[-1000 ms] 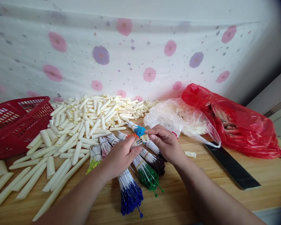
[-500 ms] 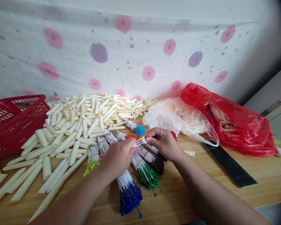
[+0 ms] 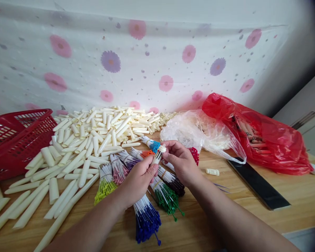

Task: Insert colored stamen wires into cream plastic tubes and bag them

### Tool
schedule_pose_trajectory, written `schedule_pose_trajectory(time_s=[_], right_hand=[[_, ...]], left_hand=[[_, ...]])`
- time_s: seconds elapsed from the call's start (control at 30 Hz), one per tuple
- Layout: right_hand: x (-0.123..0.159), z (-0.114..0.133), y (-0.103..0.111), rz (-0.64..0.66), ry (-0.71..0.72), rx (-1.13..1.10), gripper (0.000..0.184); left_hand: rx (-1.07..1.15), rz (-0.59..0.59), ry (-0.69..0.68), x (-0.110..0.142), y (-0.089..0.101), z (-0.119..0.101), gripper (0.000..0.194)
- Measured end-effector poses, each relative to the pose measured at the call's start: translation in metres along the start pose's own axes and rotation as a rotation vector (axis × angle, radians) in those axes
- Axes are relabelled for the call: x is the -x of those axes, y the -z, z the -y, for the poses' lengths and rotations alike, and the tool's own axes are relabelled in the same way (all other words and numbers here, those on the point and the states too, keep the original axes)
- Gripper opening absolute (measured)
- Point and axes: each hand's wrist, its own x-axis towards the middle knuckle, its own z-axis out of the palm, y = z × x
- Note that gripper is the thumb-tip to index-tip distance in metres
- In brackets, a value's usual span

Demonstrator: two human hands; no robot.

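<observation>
My left hand pinches a short cream slotted pen barrel between thumb and fingers, with dark strips showing in its slots. The barrel tilts up toward my right hand, whose closed fingers meet its ribbed top end. Below and around both hands lie bundles of thin white pen refills with coloured tips: blue, green, yellow, dark brown, and others partly hidden by the hands. Another cream slotted piece lies on the table right of my right hand.
A big heap of cream pen tubes covers the left, beside a red basket. A clear plastic bag and a red bag of pen parts lie at the back right. A flat black bar rests on the wooden table.
The slotted barrel has turned from nearly sideways to more upright between my hands. My right fingers have shifted slightly around its top end.
</observation>
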Motion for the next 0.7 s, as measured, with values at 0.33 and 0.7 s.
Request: schedule_pose_trajectory(time_s=[0.33,0.7], right_hand=[[-0.002,0.004,0.008,0.181,-0.124,-0.003,0.039],[0.002,0.011,0.02,0.182,0.449,0.864,0.047]], left_hand=[[0.145,0.066,0.056,-0.001,0.0,0.004,0.029],[0.568,0.055,0.127,0.0,-0.001,0.0,0.033]])
